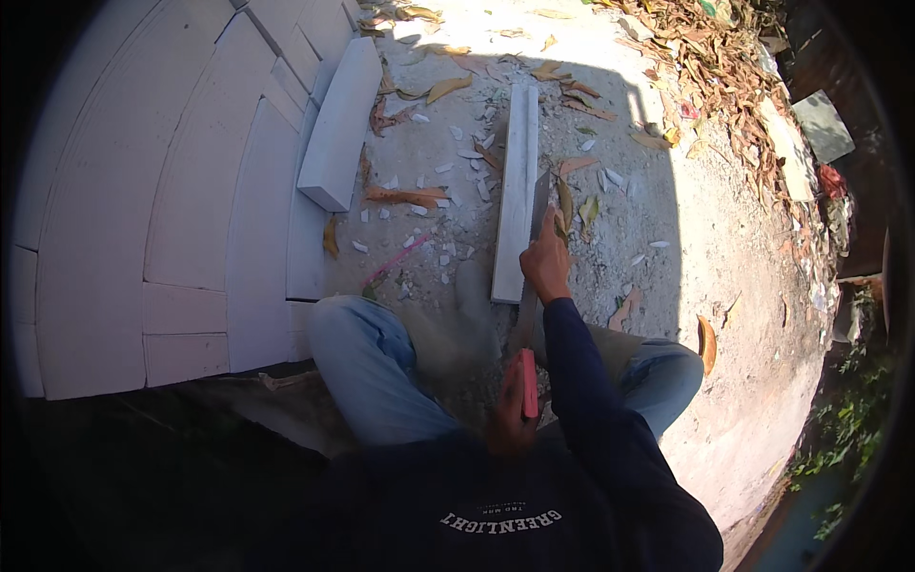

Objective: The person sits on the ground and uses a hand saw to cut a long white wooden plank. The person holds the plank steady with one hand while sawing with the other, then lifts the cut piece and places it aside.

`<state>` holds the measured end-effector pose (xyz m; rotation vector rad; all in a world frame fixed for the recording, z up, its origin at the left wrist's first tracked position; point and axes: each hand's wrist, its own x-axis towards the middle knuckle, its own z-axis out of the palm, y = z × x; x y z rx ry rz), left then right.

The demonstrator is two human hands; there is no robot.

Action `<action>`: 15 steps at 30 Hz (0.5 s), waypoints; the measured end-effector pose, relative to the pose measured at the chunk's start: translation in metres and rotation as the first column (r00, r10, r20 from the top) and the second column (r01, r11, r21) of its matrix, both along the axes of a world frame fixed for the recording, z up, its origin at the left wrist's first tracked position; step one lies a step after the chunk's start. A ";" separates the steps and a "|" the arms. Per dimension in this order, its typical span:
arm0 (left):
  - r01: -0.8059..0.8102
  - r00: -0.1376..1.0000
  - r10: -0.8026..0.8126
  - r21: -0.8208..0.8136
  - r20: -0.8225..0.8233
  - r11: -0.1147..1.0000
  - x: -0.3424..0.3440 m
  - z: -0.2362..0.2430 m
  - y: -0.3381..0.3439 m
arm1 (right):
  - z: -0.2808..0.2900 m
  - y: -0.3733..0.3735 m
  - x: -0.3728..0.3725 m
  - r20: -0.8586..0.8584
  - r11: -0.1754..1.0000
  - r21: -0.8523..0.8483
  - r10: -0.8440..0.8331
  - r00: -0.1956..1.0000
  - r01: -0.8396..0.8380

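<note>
A handsaw with a red handle [528, 381] lies lengthwise along a long, narrow white block [512, 210] on the ground in front of me. My left hand [512, 419], close to my body, is closed around the handle. My right hand [546, 259] reaches forward and grips the saw blade [540, 198] towards its far end, index finger stretched along it. The blade runs beside the block's right side; a lengthwise line or groove marks the block's top. Whether the teeth touch the block is hidden.
Stacked pale blocks [191, 191] form a wall at left, with another white block [340, 129] beside it. White chips [456, 195] and dry leaves [405, 195] litter the ground. A pink strip [400, 259] lies near my left knee. Leaf piles [710, 57] cover the far right.
</note>
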<state>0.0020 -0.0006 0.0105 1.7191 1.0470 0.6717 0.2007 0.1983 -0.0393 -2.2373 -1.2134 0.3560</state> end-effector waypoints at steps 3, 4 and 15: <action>0.023 0.999 -0.019 -0.103 0.040 0.994 -0.009 -0.011 -0.005 | -0.010 0.006 0.001 0.000 1.000 -0.015 -0.001 1.000 0.001; 0.024 0.998 -0.017 -0.113 0.062 0.993 -0.012 -0.018 -0.006 | -0.009 0.010 0.001 0.001 1.000 -0.028 0.011 1.000 -0.011; -0.053 0.995 0.068 -0.199 0.071 0.978 -0.010 -0.002 0.000 | -0.011 0.021 -0.005 0.047 0.992 -0.111 0.068 0.997 -0.062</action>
